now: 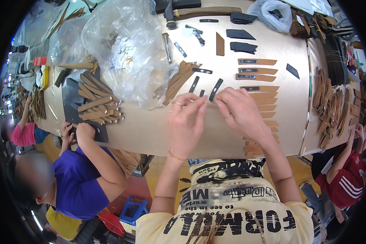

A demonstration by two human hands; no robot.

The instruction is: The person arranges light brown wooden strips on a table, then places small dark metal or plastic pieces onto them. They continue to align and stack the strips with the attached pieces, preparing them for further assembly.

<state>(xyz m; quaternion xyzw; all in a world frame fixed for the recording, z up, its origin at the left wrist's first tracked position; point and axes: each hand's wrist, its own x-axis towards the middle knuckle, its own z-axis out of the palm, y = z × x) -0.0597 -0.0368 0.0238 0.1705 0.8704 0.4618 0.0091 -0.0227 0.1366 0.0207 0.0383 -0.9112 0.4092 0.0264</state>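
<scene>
Over the middle of the table, my right hand (240, 112) pinches the lower end of a short black strip (217, 86) with a shiny patch on it. Close beside it, my left hand (186, 121) has thumb and fingertips pressed together; what they hold, if anything, is too small to make out. A small black piece (202, 93) shows just above the left fingertips. More black strips (194, 84) lie beyond my hands. Along my right forearm runs a column of tan leather-like strips (264, 95), slanted at one end; the upper ones carry black strips (248, 70).
A hammer (207, 12) lies at the far edge, with stacked black pieces (240, 34) nearby. Clear plastic bags (124, 53) and a pile of brown strips (95, 99) are at left. Co-workers sit on both sides, one in a purple shirt (83, 183). Brown bundles (329, 101) lie far right.
</scene>
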